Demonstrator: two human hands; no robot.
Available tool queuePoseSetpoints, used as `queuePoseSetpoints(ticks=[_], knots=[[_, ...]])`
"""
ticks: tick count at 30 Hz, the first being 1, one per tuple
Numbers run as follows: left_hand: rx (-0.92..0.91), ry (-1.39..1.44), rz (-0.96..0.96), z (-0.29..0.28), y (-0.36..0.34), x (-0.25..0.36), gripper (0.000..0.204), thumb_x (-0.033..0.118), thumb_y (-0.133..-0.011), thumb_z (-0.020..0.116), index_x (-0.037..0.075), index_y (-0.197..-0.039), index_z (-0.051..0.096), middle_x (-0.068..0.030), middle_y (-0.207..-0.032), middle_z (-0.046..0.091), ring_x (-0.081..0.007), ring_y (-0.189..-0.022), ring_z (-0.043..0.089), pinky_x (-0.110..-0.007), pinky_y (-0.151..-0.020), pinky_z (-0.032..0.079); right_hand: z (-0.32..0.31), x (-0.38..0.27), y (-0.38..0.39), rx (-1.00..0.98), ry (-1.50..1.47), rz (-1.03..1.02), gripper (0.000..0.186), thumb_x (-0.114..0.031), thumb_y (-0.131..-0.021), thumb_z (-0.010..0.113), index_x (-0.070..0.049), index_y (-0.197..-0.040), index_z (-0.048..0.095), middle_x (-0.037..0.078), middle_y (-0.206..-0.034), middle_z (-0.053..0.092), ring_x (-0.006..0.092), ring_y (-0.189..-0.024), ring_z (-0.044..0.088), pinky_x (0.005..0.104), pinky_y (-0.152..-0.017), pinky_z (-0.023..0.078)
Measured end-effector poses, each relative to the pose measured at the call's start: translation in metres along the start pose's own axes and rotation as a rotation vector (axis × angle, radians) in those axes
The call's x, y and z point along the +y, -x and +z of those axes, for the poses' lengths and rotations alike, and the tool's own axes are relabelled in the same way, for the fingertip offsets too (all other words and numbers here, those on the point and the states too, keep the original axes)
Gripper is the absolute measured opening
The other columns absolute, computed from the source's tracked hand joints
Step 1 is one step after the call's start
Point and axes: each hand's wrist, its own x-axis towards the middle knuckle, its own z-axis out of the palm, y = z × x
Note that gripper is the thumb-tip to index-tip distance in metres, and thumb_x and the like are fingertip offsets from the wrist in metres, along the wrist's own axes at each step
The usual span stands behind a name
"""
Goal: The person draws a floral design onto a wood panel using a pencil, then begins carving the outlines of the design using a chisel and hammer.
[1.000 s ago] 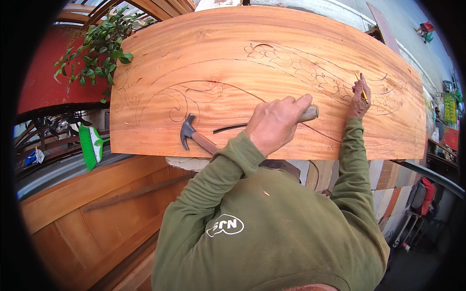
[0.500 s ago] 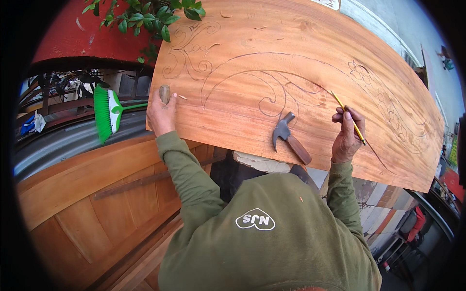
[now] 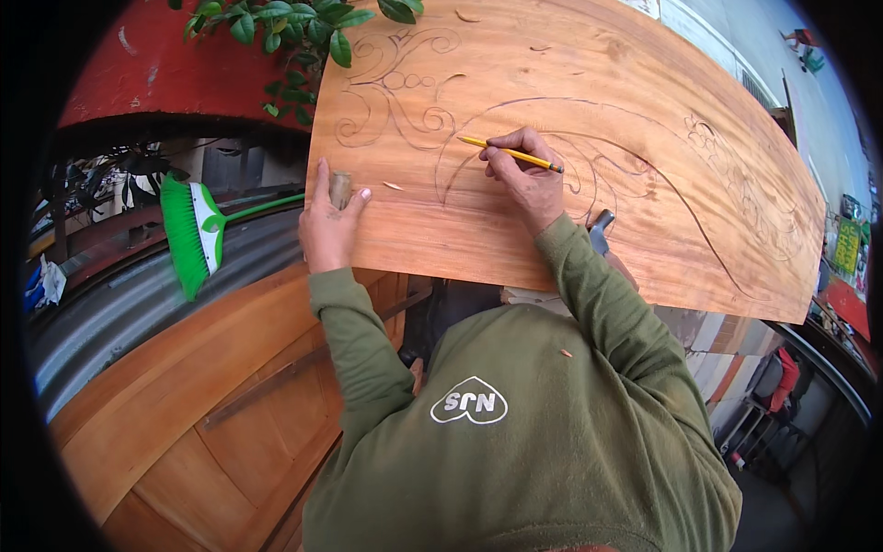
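My right hand (image 3: 529, 184) grips a yellow pencil (image 3: 477, 142) low over curved line drawings on a wide wooden board (image 3: 644, 55), the pencil's tip near the left arch. My left hand (image 3: 326, 216) is at the board's left edge, around an upright wooden tool handle (image 3: 341, 187) between thumb and fingers; any blade is hidden. A hammer (image 3: 602, 230) lies on the board near the front edge, mostly hidden behind my right forearm. A few small wood chips lie on the surface.
A leafy plant (image 3: 294, 37) overhangs the back left corner before a red surface (image 3: 129, 64). A green broom (image 3: 189, 235) is left of the board, over corrugated metal (image 3: 110, 304). A panelled wooden piece (image 3: 221, 414) stands at lower left. Clutter (image 3: 851, 267) lines the far right.
The view has swung left. My left hand moved with the handled tool from mid-board to the left edge. My right hand moved leftward with the pencil to the left-hand drawing, its forearm now covering the hammer.
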Motion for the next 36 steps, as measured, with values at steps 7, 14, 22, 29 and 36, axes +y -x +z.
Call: queuePoseSetpoints(ticks=[7,14,22,29,36], knots=[[0.01,-0.005,0.046,0.0,-0.006,-0.009,0.091,0.041,-0.08,0.086,0.019,-0.159,0.045,-0.0243,-0.12,0.073,-0.0442,-0.107,0.07,-0.047,-0.092,0.055,0.001,0.029,-0.017,0.059,0.216,-0.142,0.008,-0.007,-0.091,0.072,0.0,-0.093,0.07,0.003,-0.081,0.07,0.006,-0.075,0.062,0.024,-0.068,0.051],[0.019,0.035,0.078,-0.001,-0.008,-0.005,0.09,0.037,-0.079,0.088,0.015,-0.156,0.048,-0.0247,-0.116,0.074,-0.0434,-0.104,0.071,-0.046,-0.091,0.055,0.003,0.025,-0.018,0.045,0.287,-0.148,0.01,-0.008,-0.091,0.074,0.0,-0.096,0.071,0.002,-0.081,0.07,0.0057,-0.075,0.06,0.024,-0.068,0.05],[0.019,0.058,0.068,-0.002,-0.008,-0.002,0.089,0.034,-0.079,0.088,0.013,-0.156,0.048,-0.0249,-0.114,0.074,-0.0423,-0.101,0.072,-0.044,-0.089,0.056,0.004,0.029,-0.019,0.122,0.299,-0.163,0.009,-0.005,-0.091,0.074,0.002,-0.095,0.071,0.002,-0.081,0.069,0.006,-0.075,0.06,0.0239,-0.068,0.05],[0.002,0.064,0.052,-0.001,-0.008,0.0,0.089,0.034,-0.079,0.088,0.013,-0.156,0.048,-0.025,-0.114,0.074,-0.0417,-0.102,0.072,-0.044,-0.089,0.056,0.001,0.029,-0.019,0.161,0.31,-0.212,0.007,-0.004,-0.09,0.074,0.002,-0.094,0.071,0.003,-0.081,0.071,0.0069,-0.074,0.062,0.0248,-0.066,0.051],[-0.029,0.064,-0.005,-0.005,-0.008,0.002,0.086,0.033,-0.081,0.087,0.017,-0.157,0.049,-0.0231,-0.126,0.072,-0.0352,-0.115,0.071,-0.041,-0.097,0.054,0.0,0.034,-0.02,0.217,0.31,-0.225,0.007,-0.005,-0.09,0.074,0.0,-0.094,0.071,0.003,-0.079,0.071,0.0061,-0.072,0.061,0.0242,-0.063,0.05]])
